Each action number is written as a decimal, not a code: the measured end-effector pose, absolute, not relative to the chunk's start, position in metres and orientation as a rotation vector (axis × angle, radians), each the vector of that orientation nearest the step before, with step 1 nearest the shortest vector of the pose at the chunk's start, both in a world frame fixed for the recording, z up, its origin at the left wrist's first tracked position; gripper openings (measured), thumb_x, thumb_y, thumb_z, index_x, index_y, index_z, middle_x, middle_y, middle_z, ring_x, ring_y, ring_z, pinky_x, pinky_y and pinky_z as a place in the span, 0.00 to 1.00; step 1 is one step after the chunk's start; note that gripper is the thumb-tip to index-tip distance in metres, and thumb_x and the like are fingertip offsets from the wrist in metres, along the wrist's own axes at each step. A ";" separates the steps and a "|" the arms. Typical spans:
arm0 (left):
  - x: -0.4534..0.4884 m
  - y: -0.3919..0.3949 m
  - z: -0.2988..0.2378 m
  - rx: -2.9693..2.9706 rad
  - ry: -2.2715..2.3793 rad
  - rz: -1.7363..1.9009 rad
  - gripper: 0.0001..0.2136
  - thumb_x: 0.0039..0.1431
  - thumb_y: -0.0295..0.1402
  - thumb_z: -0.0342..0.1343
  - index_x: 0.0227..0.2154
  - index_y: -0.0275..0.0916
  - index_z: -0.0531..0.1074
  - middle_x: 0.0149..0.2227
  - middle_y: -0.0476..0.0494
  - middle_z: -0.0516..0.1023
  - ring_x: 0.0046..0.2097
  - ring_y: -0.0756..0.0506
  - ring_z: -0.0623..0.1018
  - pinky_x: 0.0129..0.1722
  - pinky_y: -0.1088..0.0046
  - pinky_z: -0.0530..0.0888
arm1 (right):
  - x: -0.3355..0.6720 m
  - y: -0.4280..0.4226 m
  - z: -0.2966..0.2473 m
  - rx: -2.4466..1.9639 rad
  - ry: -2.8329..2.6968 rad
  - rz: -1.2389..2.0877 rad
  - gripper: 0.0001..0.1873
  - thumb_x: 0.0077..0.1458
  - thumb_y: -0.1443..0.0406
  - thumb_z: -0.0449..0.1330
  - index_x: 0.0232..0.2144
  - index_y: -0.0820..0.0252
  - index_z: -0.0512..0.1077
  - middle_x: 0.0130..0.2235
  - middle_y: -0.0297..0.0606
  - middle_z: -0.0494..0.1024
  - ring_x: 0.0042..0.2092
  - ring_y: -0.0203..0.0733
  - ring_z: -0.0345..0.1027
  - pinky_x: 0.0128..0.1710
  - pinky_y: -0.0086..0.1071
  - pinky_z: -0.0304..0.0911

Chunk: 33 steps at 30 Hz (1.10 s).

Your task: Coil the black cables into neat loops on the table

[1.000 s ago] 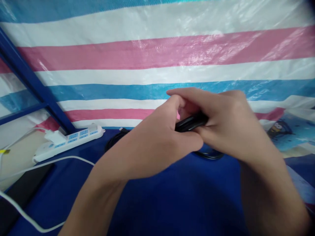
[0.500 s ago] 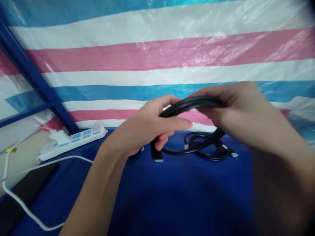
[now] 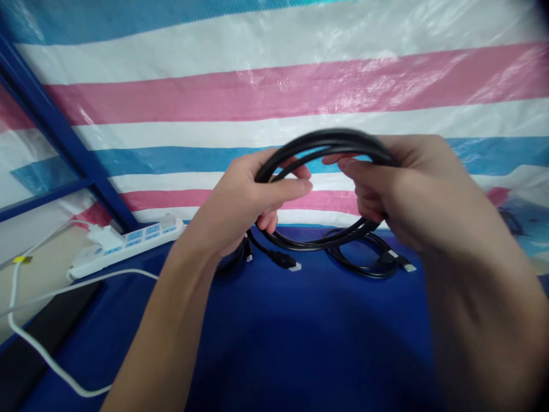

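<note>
A black cable (image 3: 334,137) is held up as a coil, just right of the centre of the frame. Several strands are gathered into a wide, rounded loop, which is gripped and partly hidden at both its left and right sides. The upper arc is bowed upward and slightly blurred, and one strand is separated a little beneath it. The lower arc is curved downward, with its strands bunched closely. From the lower left of the loop a free end is left loose, tipped by a dark connector (image 3: 283,260) whose pale end is pointed rightward.
</note>
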State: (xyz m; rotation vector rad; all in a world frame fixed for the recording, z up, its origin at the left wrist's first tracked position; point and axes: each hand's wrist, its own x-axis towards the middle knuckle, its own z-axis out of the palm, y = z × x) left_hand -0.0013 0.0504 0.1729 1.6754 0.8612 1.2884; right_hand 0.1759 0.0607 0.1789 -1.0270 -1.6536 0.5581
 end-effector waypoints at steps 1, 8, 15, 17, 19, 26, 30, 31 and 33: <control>-0.004 0.050 0.173 1.754 0.923 1.203 0.02 0.52 0.26 0.57 0.28 0.39 0.72 0.13 0.59 0.54 0.14 0.59 0.58 0.14 0.84 0.56 | 0.173 0.060 0.178 -1.063 -1.741 0.479 0.09 0.51 0.73 0.56 0.22 0.62 0.71 0.14 0.27 0.58 0.15 0.26 0.49 0.13 0.20 0.42; -0.018 0.049 0.176 1.899 1.195 1.397 0.06 0.45 0.26 0.64 0.28 0.35 0.75 0.15 0.56 0.61 0.14 0.61 0.57 0.12 0.87 0.50 | 0.142 0.060 0.157 -0.852 -1.657 1.147 0.06 0.52 0.72 0.56 0.25 0.62 0.70 0.16 0.26 0.53 0.15 0.26 0.44 0.11 0.21 0.42; -0.013 0.045 0.183 1.754 1.094 1.570 0.05 0.52 0.24 0.56 0.32 0.37 0.72 0.14 0.58 0.58 0.15 0.57 0.61 0.14 0.84 0.64 | 0.148 0.059 0.174 -0.669 -1.027 1.411 0.13 0.58 0.75 0.47 0.32 0.62 0.71 0.15 0.23 0.40 0.16 0.26 0.30 0.12 0.20 0.35; -0.006 0.044 0.185 1.458 0.844 1.624 0.03 0.56 0.23 0.54 0.30 0.36 0.71 0.14 0.59 0.54 0.14 0.59 0.57 0.13 0.85 0.62 | 0.146 0.058 0.176 -0.612 -0.923 1.402 0.14 0.60 0.75 0.46 0.32 0.61 0.69 0.16 0.23 0.39 0.16 0.27 0.29 0.12 0.21 0.35; 0.001 0.044 0.186 1.256 0.710 1.614 0.05 0.59 0.25 0.52 0.29 0.35 0.71 0.13 0.59 0.52 0.13 0.60 0.54 0.11 0.85 0.60 | 0.143 0.057 0.175 -0.578 -0.858 1.405 0.13 0.61 0.75 0.46 0.32 0.60 0.68 0.17 0.23 0.38 0.16 0.27 0.29 0.13 0.21 0.36; 0.005 0.044 0.187 1.225 0.676 1.617 0.05 0.59 0.24 0.51 0.31 0.35 0.71 0.13 0.59 0.49 0.11 0.59 0.51 0.10 0.84 0.55 | 0.135 0.055 0.170 -0.481 -0.833 1.386 0.11 0.62 0.74 0.47 0.34 0.61 0.67 0.16 0.22 0.40 0.16 0.28 0.31 0.13 0.22 0.38; -0.007 0.050 0.177 1.237 0.802 1.659 0.03 0.54 0.25 0.54 0.32 0.36 0.71 0.13 0.60 0.51 0.12 0.58 0.52 0.10 0.82 0.56 | 0.123 0.064 0.151 -0.503 -0.852 1.448 0.09 0.60 0.73 0.48 0.35 0.60 0.67 0.16 0.22 0.40 0.16 0.27 0.32 0.14 0.21 0.38; -0.013 0.052 0.169 1.205 0.863 1.657 0.03 0.53 0.25 0.55 0.32 0.37 0.71 0.13 0.60 0.51 0.12 0.58 0.53 0.11 0.82 0.57 | 0.117 0.068 0.142 -0.546 -0.853 1.477 0.08 0.60 0.73 0.48 0.36 0.60 0.66 0.17 0.21 0.40 0.16 0.27 0.32 0.14 0.21 0.39; -0.028 0.059 0.147 1.077 1.011 1.637 0.02 0.52 0.26 0.57 0.31 0.37 0.70 0.13 0.60 0.51 0.13 0.57 0.54 0.12 0.81 0.59 | 0.101 0.079 0.121 -0.713 -0.871 1.549 0.08 0.60 0.73 0.49 0.38 0.61 0.66 0.17 0.21 0.41 0.16 0.27 0.34 0.15 0.20 0.41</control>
